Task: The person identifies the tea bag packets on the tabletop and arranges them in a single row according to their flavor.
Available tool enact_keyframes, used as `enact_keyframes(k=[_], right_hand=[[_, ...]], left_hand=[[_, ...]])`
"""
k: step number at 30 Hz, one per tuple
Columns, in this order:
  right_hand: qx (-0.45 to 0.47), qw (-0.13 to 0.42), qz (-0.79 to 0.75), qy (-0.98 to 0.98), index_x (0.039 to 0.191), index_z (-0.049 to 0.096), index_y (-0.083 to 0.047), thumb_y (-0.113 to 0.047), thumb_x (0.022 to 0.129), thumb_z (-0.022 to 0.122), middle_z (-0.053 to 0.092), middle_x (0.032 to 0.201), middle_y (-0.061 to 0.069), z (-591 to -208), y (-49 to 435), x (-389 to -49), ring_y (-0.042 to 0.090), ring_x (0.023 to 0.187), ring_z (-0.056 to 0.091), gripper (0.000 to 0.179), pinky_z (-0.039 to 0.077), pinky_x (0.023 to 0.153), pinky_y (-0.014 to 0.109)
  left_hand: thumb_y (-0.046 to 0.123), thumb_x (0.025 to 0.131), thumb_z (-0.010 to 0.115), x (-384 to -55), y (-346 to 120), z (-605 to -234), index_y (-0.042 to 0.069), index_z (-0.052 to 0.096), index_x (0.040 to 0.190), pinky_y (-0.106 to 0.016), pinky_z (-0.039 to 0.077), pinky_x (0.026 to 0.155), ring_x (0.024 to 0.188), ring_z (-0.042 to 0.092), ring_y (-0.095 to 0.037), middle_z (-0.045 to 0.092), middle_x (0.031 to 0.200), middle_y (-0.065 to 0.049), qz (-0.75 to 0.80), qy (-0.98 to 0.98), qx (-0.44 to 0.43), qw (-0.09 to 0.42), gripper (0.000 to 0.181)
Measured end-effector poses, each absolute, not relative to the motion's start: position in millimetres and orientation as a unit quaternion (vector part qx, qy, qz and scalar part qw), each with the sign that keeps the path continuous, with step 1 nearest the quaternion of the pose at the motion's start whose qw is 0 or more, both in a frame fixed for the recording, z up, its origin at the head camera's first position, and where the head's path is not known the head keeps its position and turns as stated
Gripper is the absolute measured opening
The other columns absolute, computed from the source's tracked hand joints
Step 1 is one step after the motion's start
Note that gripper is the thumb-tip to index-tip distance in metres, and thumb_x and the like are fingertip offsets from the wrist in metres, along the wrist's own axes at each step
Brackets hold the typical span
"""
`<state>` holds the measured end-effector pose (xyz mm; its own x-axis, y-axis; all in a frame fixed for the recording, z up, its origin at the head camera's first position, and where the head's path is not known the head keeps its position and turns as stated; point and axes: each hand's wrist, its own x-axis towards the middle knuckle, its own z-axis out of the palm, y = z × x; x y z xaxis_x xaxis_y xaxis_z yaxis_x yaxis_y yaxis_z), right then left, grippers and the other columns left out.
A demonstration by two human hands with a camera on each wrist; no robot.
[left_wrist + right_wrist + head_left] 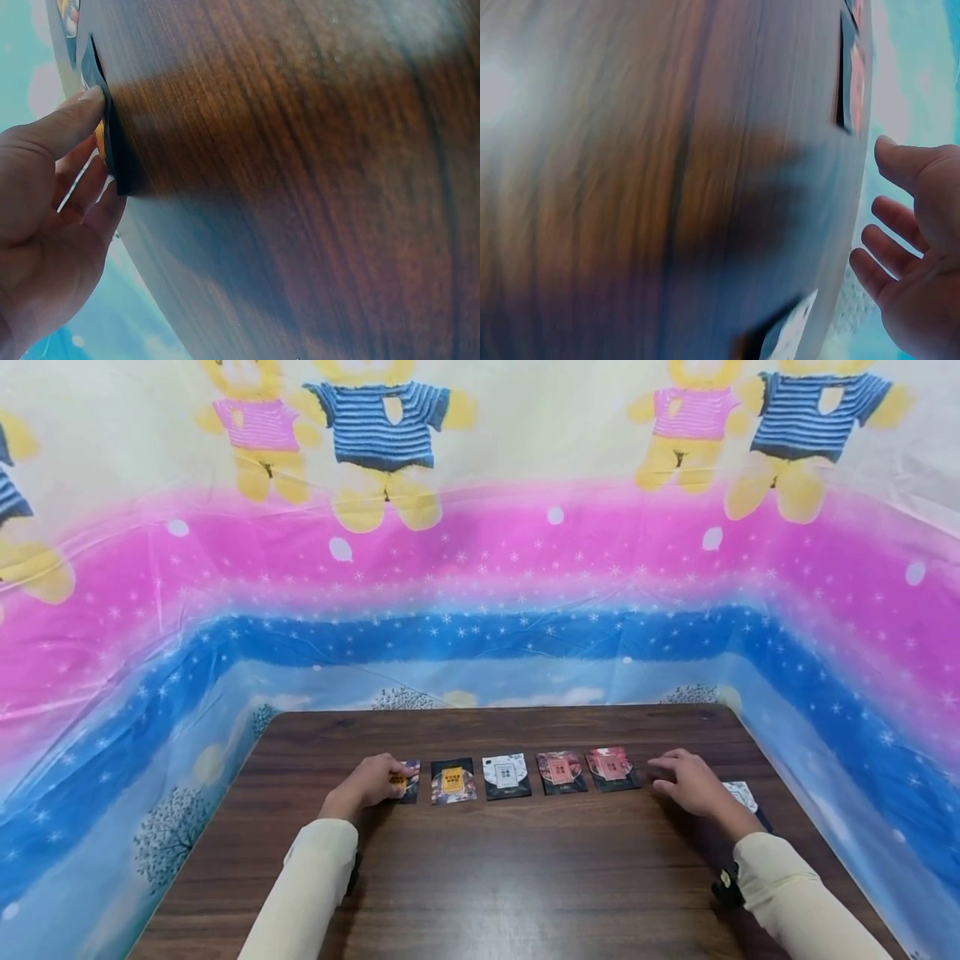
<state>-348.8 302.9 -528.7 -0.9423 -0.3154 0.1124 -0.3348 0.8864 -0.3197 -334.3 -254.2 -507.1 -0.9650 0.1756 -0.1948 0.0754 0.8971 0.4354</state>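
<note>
My left hand (pixel 371 781) is at the left end of a row of small flat square packets. It holds the leftmost dark packet with an orange label (pixel 410 783), and covers part of it. In the left wrist view, the thumb lies on the near edge of this packet (pixel 112 142), with the fingers on its other side. My right hand (pixel 690 783) is above the table, right of the red packet (pixel 612 768), with loosely spread fingers and nothing in them. A white-and-black packet (pixel 741 793) lies beyond that wrist, partly hidden by it.
Between the hands, the row also has an orange-labelled packet (pixel 453 781), a white packet (pixel 506 775) and another red packet (pixel 561 772). They lie on a brown wooden table (pixel 510 877). A printed cloth (pixel 495 635) hangs around its back and sides.
</note>
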Motion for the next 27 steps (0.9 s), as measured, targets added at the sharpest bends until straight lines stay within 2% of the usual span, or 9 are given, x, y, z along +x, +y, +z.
enact_keyframes(k=[15,27], right_hand=[[0.159,0.045,0.132,-0.977,0.126,0.07,0.002,-0.015,0.094,0.071,0.062,0.123,0.032,-531.7,372.4,-320.4,0.052,0.115,0.056,0.036,0.046,0.094,0.066],[0.141,0.021,0.118,-0.983,0.126,0.07,0.001,-0.008,0.088,0.076,0.063,0.12,0.031,-542.7,387.2,-309.2,0.054,0.11,0.058,0.04,0.048,0.091,0.065]], left_hand=[[0.006,0.094,0.071,-335.1,-256.7,-510.7,0.019,0.07,0.133,-0.053,0.049,0.103,0.123,0.057,-0.036,0.058,0.138,-0.018,0.228,0.965,0.062,0.114,0.041],[0.005,0.094,0.072,-334.8,-255.8,-513.1,0.018,0.072,0.129,-0.054,0.049,0.104,0.122,0.057,-0.035,0.06,0.135,-0.017,0.228,0.966,0.053,0.106,0.038]])
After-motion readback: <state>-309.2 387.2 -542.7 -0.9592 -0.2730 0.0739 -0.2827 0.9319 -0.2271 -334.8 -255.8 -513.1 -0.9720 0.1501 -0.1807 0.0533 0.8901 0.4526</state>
